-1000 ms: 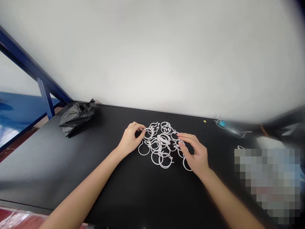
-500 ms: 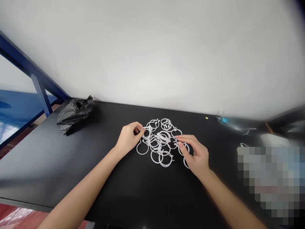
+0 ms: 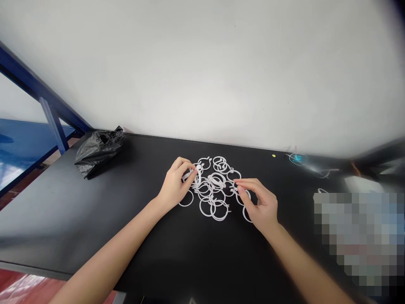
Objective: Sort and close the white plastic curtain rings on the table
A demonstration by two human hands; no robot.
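Observation:
Several white plastic rings with small clip-like ends lie in a loose, overlapping pile [image 3: 219, 219] on the black tabletop [image 3: 177, 253]. My left hand [image 3: 174, 185] is at the pile's left side, thumb and fingertips pinching the clip end of a white plastic ring [image 3: 198, 169]. On the right side, my right hand [image 3: 262, 207] has its thumb and index finger drawn together at the end of another white plastic ring [image 3: 249, 196]. That ring is partly covered by the fingers. One more ring is half hidden beneath the right hand.
A crumpled black plastic bag [image 3: 99, 150] sits at the back left, near a blue metal frame [image 3: 52, 114]. A pale wall [image 3: 202, 76] rises behind the table. At right are a small yellow bit [image 3: 274, 156], thin clear strands [image 3: 297, 158] and a blurred-out patch [image 3: 360, 236].
My left hand has shifted slightly right and changed its hold among the rings at the pile's left. The outermost left ring has moved a little. My right hand stays almost still.

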